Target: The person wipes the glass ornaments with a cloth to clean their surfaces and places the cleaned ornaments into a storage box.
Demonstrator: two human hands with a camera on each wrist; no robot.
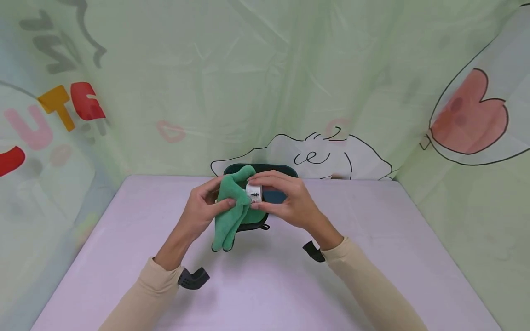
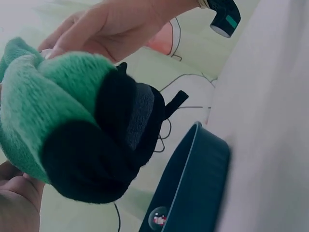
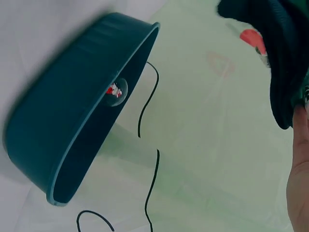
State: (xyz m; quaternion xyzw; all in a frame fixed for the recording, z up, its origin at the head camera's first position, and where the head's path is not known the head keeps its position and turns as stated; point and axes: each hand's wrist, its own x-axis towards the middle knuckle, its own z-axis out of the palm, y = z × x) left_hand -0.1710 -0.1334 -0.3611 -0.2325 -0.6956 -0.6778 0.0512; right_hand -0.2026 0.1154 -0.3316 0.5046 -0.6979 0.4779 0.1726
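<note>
Green plush makes up the cloth (image 1: 238,214), held up in both hands just before the tub (image 3: 67,101) and, in the head view, hiding much of its left part. The left hand (image 1: 200,209) has a snug grip on it, thumb over the front and fingers behind. The right hand (image 1: 294,197) keeps its grip only as wide as the white tag (image 1: 254,193) pinched between thumb and fingers; whether that tag is fixed to the cloth I cannot tell. Seen from the head, the cloth's long axis runs up and down with a slight lean, its upper end toward the tub, its two dark-tipped tails away from it, toward the person. The left wrist view adds what the head view hides: broad black trim (image 2: 91,159) facing the tub's side, a short strap (image 2: 176,104) sticking out near the tub's rim, and open air between cloth and tub. Both wrist views also show a clear ball (image 3: 116,92) with a red and white figure inside the tub. Under the tub spreads the pale desk (image 1: 352,276); behind it hangs a printed green curtain (image 1: 207,92).
</note>
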